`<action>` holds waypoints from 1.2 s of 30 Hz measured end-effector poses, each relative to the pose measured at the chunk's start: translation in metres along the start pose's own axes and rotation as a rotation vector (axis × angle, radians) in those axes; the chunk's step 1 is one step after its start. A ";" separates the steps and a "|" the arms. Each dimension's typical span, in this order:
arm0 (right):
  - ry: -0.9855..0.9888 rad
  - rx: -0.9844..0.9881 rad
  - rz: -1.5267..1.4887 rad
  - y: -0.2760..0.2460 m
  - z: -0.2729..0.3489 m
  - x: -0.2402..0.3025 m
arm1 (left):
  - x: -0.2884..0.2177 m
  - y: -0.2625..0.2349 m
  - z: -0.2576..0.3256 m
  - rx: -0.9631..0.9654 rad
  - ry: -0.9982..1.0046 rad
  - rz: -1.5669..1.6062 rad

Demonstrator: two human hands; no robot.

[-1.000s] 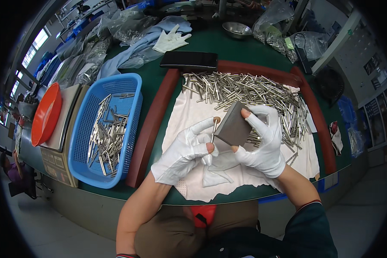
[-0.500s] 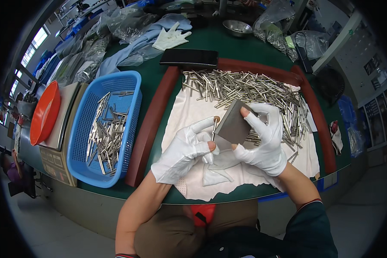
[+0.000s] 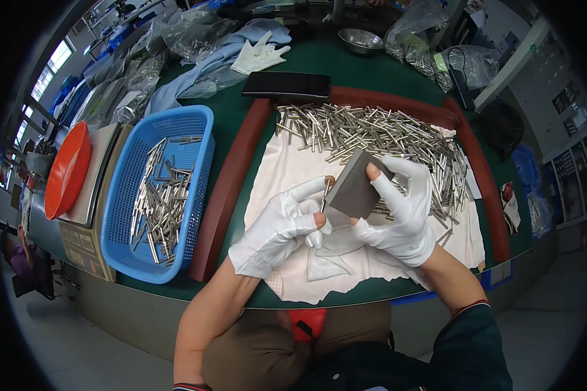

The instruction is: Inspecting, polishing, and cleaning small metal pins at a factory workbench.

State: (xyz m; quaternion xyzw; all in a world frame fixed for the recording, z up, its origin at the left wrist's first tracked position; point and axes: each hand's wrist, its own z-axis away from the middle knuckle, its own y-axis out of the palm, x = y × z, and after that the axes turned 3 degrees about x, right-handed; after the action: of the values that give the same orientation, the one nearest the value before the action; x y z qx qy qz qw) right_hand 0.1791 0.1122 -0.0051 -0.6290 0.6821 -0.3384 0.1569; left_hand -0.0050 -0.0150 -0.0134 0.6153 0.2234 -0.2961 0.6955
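Note:
Both my hands wear white gloves with cut fingertips. My left hand [image 3: 277, 228] pinches a thin metal rod [image 3: 324, 195] upright, its tip against a grey square pad [image 3: 355, 188]. My right hand [image 3: 401, 212] holds that grey pad tilted by its right edge and lower corner. Under the hands lies a white cloth [image 3: 287, 169]. A big pile of shiny metal rods [image 3: 372, 133] covers the cloth's far side, just beyond the pad.
A blue basket [image 3: 127, 234] with several metal rods stands at left. A red-brown frame [image 3: 231, 189] borders the cloth. Further left sit an orange bowl [image 3: 65, 173] on a scale, a black phone [image 3: 287, 85], a white glove [image 3: 257, 55], a steel bowl [image 3: 360, 40] and plastic bags.
The two hands stay together at the pad. The rod's tip has shifted slightly along the pad's left edge; the pad is tilted a little differently.

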 end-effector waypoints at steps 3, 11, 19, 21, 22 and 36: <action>-0.065 -0.030 0.072 0.000 0.000 -0.001 | 0.000 0.001 0.001 -0.072 0.016 -0.179; -0.001 0.060 -0.012 0.001 -0.001 -0.003 | -0.006 0.010 0.005 -0.147 -0.009 -0.496; 0.007 0.106 -0.031 -0.002 -0.002 -0.003 | -0.007 0.010 0.005 -0.145 -0.027 -0.507; 0.031 0.199 -0.105 -0.005 -0.004 -0.007 | -0.008 0.011 0.005 -0.112 -0.059 -0.512; 0.033 0.200 -0.105 -0.005 -0.005 -0.005 | -0.008 0.010 0.005 -0.112 -0.061 -0.511; -0.047 0.156 -0.117 -0.005 -0.006 -0.008 | -0.009 0.011 0.005 -0.079 -0.077 -0.518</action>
State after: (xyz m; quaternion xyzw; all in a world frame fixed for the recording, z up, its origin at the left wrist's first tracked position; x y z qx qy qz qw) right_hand 0.1807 0.1213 0.0009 -0.6613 0.6120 -0.3843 0.2013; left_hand -0.0037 -0.0180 0.0013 0.4982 0.3581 -0.4788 0.6279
